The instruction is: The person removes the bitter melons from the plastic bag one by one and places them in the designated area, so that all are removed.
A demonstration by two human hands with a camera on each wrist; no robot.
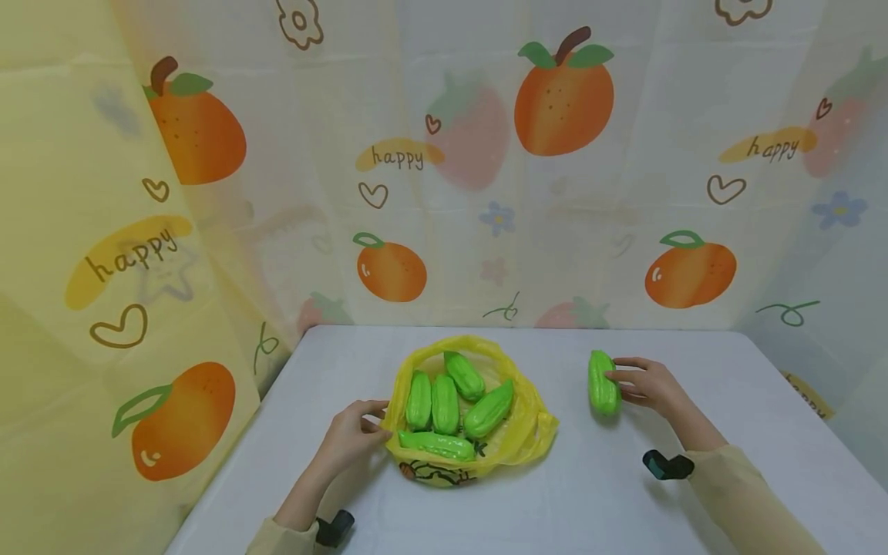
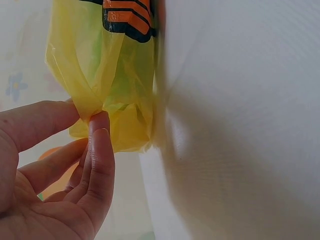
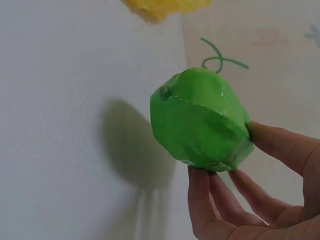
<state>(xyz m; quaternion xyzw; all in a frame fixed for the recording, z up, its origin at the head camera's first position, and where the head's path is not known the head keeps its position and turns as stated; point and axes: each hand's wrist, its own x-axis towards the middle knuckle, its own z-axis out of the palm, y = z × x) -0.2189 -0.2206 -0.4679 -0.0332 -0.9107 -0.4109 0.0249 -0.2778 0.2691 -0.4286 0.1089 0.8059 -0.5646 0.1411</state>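
A yellow plastic bag (image 1: 534, 432) with a printed design stands open on the table, several green ribbed gourds (image 1: 445, 405) lying inside it. At the bag's left side, my left hand (image 1: 350, 438) pinches its edge; in the left wrist view, thumb and fingers of the left hand (image 2: 65, 165) gather the thin yellow film (image 2: 90, 80). Out to the right of the bag, my right hand (image 1: 652, 388) holds one more green gourd (image 1: 602, 384) upright from its right side. The right wrist view shows this gourd (image 3: 200, 120) end-on between thumb and fingertips, its shadow falling on the table beside it.
The white table (image 1: 555, 509) reaches back to a fruit-printed curtain (image 1: 458, 231), which also hangs along the left and right sides. Bare tabletop lies between the bag and the right-hand gourd. A dark strap piece (image 1: 667, 465) sits at the right wrist, another (image 1: 336, 529) at the left.
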